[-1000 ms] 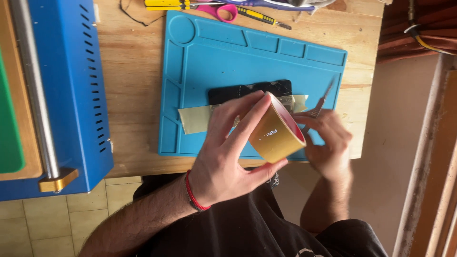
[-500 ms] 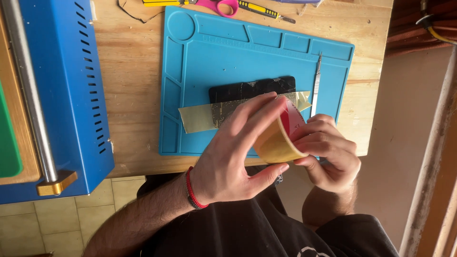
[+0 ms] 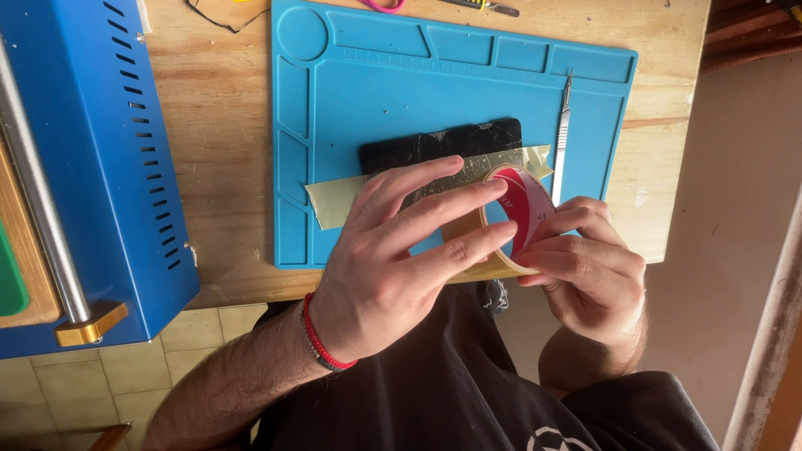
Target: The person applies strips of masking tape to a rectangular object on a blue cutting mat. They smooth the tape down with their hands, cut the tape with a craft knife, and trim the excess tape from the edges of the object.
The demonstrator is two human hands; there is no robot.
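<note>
Fingers of your left hand (image 3: 393,259) are spreading over the tan tape roll with red core (image 3: 510,221), w/ your right hand (image 3: 585,271) pinching its rim at the blue silicone mat's (image 3: 334,125) near edge. Keep the yellowish tape strip (image 3: 338,200) flat across the cracked black phone (image 3: 443,142) while you're pulling; mind the metal scalpel (image 3: 562,134).

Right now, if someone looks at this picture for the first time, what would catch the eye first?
Probably the two hands at the centre: the left hand and right hand both grip a tape roll with a red inner core. Behind them lies a bright blue work mat on the wooden table, with a black phone under a yellowish tape strip.
</note>
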